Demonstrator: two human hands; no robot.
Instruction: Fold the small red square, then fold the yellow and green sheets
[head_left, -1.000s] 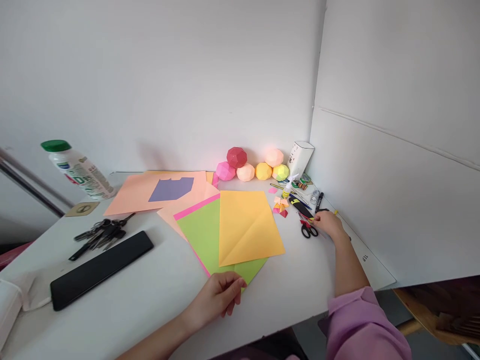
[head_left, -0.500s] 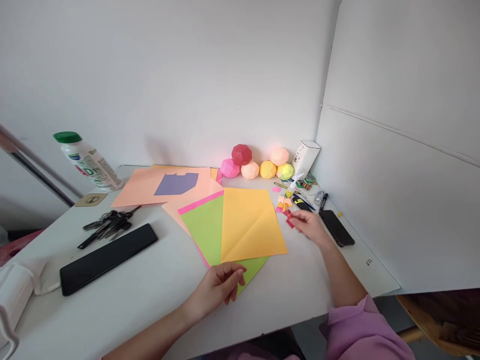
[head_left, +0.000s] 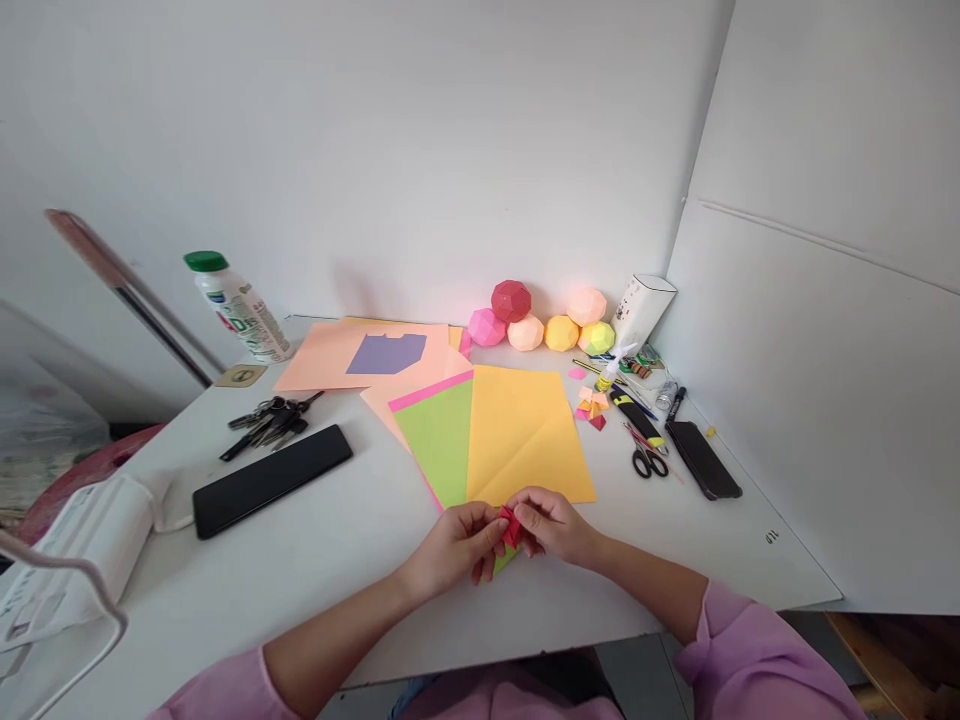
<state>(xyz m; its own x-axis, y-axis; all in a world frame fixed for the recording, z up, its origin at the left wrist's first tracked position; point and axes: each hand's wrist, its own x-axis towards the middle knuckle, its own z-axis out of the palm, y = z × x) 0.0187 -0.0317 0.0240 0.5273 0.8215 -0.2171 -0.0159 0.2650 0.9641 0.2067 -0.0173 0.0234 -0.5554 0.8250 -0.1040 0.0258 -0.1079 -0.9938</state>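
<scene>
Between my left hand [head_left: 461,540] and my right hand [head_left: 551,525] is a small folded red paper piece [head_left: 511,527], pinched by the fingers of both. They hold it over the near edge of a yellow sheet [head_left: 525,435], which lies on a green sheet [head_left: 435,450] with a pink one beneath. Small folded paper pieces [head_left: 592,400] in peach, yellow, pink and red lie right of the sheets. Behind them stands a small glue bottle [head_left: 607,378]. Faceted paper balls, one of them dark red [head_left: 511,300], rest against the wall.
Scissors [head_left: 649,462], a cutter [head_left: 637,418] and a black phone [head_left: 703,460] lie at the right. At the left are a black slab [head_left: 274,480], keys [head_left: 274,422] and a white bottle with a green cap [head_left: 244,315]. Peach sheets [head_left: 319,355] lie farther back.
My right hand has come from the small paper pieces to my left hand, bringing the red piece, which both hands now hold. The view has shifted, and the scissors now show.
</scene>
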